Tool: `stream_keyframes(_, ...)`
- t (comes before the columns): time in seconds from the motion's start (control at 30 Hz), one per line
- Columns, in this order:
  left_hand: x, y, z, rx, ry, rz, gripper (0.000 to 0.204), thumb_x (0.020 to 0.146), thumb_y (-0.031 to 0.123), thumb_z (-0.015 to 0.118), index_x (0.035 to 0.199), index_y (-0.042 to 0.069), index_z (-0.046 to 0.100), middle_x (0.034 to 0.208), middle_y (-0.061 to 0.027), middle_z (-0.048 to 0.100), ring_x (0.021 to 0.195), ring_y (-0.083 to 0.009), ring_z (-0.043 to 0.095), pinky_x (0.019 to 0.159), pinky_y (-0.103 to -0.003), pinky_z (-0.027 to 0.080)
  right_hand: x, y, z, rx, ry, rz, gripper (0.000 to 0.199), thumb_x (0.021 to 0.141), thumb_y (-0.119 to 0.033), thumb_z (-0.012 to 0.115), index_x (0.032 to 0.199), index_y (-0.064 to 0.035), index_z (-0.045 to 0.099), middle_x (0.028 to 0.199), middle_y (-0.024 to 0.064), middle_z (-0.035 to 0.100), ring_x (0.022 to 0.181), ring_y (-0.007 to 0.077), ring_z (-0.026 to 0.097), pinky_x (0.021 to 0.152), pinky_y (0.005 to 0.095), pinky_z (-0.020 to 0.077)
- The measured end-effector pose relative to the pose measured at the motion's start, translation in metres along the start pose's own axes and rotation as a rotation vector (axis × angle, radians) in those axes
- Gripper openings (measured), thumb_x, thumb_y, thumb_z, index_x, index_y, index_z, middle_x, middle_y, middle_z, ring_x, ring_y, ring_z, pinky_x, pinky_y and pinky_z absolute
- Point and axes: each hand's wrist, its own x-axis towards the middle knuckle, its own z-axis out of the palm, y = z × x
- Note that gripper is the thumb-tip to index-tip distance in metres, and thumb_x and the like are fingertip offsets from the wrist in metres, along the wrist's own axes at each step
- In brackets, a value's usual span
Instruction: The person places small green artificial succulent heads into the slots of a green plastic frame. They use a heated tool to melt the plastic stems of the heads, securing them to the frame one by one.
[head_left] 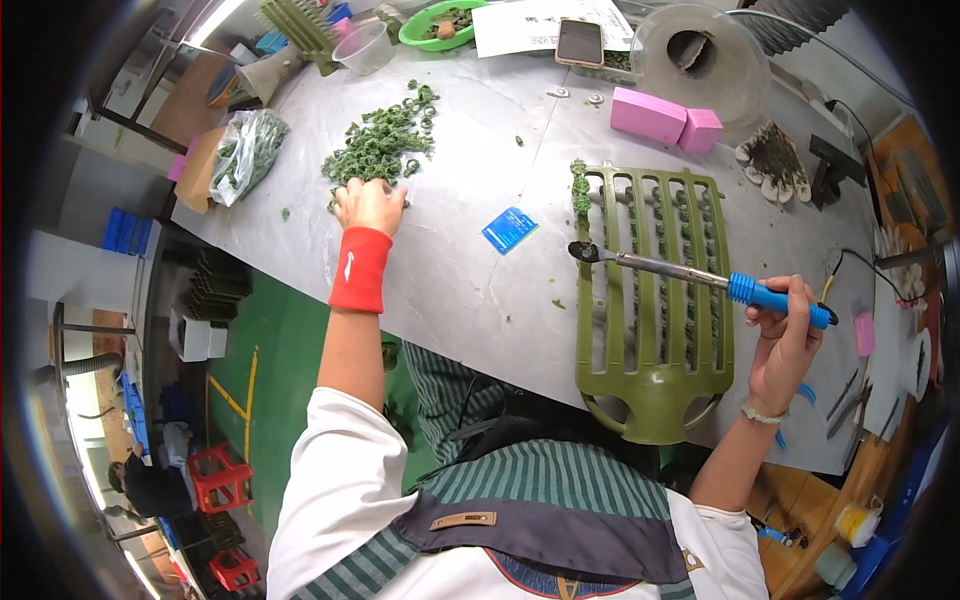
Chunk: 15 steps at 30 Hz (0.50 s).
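My left hand [368,208], with a red wristband [361,270], reaches to the near edge of a loose pile of small curled green pieces [375,140]. Its fingers are bent and apart; their tips touch the pile and are partly hidden. My right hand [778,345] is closed round the blue handle of a soldering iron [690,272]. The iron points left, its dark, broad tip over the left bar of an olive-green slotted plastic frame [655,385]. Green pieces [580,190] line the upper part of that bar, and rows of dark green bits show along the other bars.
A blue packet [510,231] lies between pile and frame. Beyond are pink blocks [648,116], a phone [580,42], a round duct hood [735,70] and a green basin [437,26]. Gloves [773,163] lie right; a bagged box [235,160] stands left. The iron's cord trails right.
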Motion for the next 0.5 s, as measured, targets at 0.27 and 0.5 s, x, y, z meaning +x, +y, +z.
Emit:
stream_keyframes(0.27,-0.021,0.02,-0.002,-0.826,-0.004,0.186,0.024,0.077,0.014,0.076,0.096,0.005,0.063,0.077,-0.0081,0.069,0.069,-0.0208,0.066,0.066,-0.031,0.053,-0.004,-0.004,0.003,-0.008,0.024,0.005,0.027,0.093,-0.023,0.059,0.086,0.0018,0.065,0.079,0.0104,0.066,0.057,0.015,0.062,0.053,0.0247,0.0516)
stream_keyframes(0.5,-0.087,0.109,-0.059,-1.26,-0.408,0.406,0.02,0.084,0.005,0.069,0.104,0.006,0.07,0.087,-0.0036,0.07,0.076,-0.0076,0.064,0.071,-0.022,0.053,-0.005,-0.005,-0.003,-0.006,0.051,-0.005,0.027,0.093,-0.023,0.06,0.085,0.002,0.064,0.078,0.0098,0.066,0.057,0.0149,0.063,0.052,0.0246,0.0523)
